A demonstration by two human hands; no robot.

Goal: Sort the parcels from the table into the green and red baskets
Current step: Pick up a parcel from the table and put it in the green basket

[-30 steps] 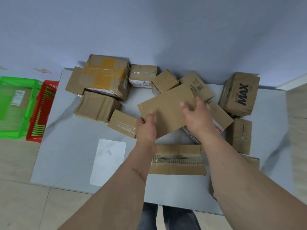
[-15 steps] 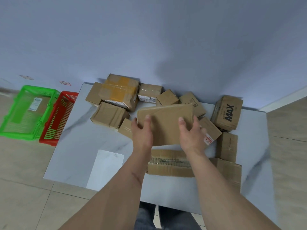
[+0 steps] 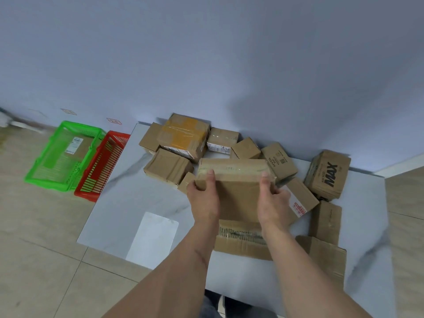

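Parcels (image 3: 181, 137) are crowding the far side of the white bench (image 3: 128, 203) while we are holding one flat brown parcel (image 3: 238, 191) above them, our left hand (image 3: 203, 198) and right hand (image 3: 273, 200) gripping its two sides. The green basket (image 3: 36, 173) and red basket (image 3: 88, 195) are sitting on the floor, left of the bench.

Cardboard, plastic and polished stone, as we see them

We see a flat brown matt cardboard parcel (image 3: 238, 191) with a glossy strip of clear tape along its top edge, a brown cardboard box wrapped in shiny yellowish tape (image 3: 183, 136), a torn flat cardboard piece with rough corrugated edges (image 3: 241, 239), a smooth, faintly glossy white marble-look table (image 3: 128, 203), and slatted green plastic (image 3: 62, 154) and red plastic (image 3: 103, 166) baskets
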